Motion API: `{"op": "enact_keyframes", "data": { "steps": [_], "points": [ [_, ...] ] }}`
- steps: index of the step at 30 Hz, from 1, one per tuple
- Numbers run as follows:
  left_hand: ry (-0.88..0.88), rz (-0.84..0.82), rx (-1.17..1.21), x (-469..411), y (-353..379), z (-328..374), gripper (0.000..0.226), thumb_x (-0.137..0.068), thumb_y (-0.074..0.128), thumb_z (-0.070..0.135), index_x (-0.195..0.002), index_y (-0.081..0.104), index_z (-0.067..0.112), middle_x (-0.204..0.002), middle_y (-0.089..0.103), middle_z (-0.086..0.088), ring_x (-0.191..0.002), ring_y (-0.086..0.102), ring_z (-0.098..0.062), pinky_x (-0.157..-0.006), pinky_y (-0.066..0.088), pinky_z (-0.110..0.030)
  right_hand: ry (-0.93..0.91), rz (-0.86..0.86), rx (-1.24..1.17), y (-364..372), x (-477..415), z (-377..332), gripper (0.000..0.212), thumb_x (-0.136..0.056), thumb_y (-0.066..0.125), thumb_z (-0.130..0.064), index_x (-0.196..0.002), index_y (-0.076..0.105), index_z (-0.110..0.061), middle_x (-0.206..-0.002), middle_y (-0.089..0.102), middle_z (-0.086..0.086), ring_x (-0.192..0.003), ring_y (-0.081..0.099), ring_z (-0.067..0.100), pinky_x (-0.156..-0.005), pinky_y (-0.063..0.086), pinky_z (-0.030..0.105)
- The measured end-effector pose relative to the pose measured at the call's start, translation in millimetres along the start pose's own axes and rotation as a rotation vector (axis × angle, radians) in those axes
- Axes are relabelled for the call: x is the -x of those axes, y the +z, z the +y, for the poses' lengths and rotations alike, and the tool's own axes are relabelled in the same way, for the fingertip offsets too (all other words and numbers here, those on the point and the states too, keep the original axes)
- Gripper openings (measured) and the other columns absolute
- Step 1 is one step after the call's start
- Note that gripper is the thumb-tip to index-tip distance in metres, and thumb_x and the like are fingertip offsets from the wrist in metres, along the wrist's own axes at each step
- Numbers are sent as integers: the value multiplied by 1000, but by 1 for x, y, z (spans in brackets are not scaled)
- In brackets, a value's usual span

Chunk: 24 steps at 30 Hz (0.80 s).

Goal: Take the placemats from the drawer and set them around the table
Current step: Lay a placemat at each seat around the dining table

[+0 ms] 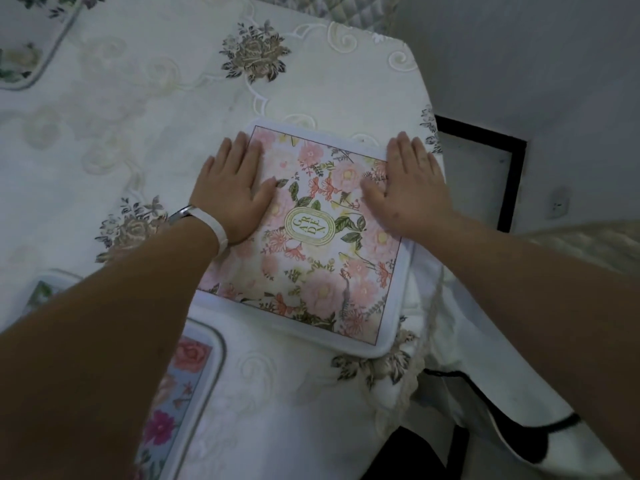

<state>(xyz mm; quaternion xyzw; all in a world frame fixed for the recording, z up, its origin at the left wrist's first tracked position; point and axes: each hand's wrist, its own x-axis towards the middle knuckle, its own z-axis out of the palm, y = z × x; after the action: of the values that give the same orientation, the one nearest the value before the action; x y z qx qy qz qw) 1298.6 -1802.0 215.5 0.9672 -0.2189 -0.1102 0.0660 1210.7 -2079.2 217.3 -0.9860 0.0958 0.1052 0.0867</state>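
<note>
Dim, soft, perhaps slightly blurred

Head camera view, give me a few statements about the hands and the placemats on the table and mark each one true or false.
1. Both hands lie flat, palms down, on the pink floral placemat. True: the left hand and the right hand press its far half.
2. The pink floral placemat is printed with the word KITCHEN. False: its oval badge reads GARDEN.
3. A white band is worn on the left wrist. True.
4. Only one placemat is in view. False: a blue-ground placemat lies under the left forearm, and another placemat lies at the far left.
5. The right hand grips the placemat's corner between its fingers. False: the fingers are spread flat on top.
</note>
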Motion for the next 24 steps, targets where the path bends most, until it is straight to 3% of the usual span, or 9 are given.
{"op": "enact_keyframes", "data": {
  "steps": [6, 12, 18, 21, 24],
  "points": [
    [25, -42, -17, 65, 7, -10, 74, -97, 17, 58, -157, 4, 16, -165, 0, -7, -151, -2, -27, -121, 9, -47, -150, -48, -7, 7, 48, 6, 77, -98, 15, -56, -156, -3, -9, -164, -10, 12, -150, -13, 24, -122, -5, 43],
    [-54, -45, 3, 111, 20, 10, 75, -96, 10, 60, -157, -1, 18, -164, -7, -7, -150, -10, -22, -120, -1, -43, -246, -96, 34, 20, 98, -13, 75, -99, 11, -57, -155, -11, -12, -161, -19, 12, -148, -21, 26, -122, -5, 45],
    [19, -72, -40, 138, 36, 50, 72, -95, 10, 60, -156, -2, 23, -164, -10, -4, -150, -12, -25, -120, -1, -49, -320, -129, 47, 36, 148, -55, 76, -98, 22, -57, -156, 5, -10, -163, -8, 13, -150, -11, 30, -120, -2, 50],
    [82, -94, -37, 149, 42, 70, 70, -94, 9, 59, -155, -1, 27, -163, -10, -1, -149, -15, -23, -120, -5, -48, -317, -93, 16, 44, 165, -79, 69, -97, 31, -50, -153, 28, -9, -162, 17, 17, -149, 13, 36, -119, 9, 54],
    [97, -110, -5, 152, 44, 76, 68, -93, 7, 57, -155, 1, 29, -163, -9, 2, -149, -18, -21, -119, -9, -47, -280, -78, -13, 51, 169, -91, 66, -98, 28, -49, -151, 34, -11, -160, 24, 12, -148, 19, 35, -118, 15, 53]
  ]
}}
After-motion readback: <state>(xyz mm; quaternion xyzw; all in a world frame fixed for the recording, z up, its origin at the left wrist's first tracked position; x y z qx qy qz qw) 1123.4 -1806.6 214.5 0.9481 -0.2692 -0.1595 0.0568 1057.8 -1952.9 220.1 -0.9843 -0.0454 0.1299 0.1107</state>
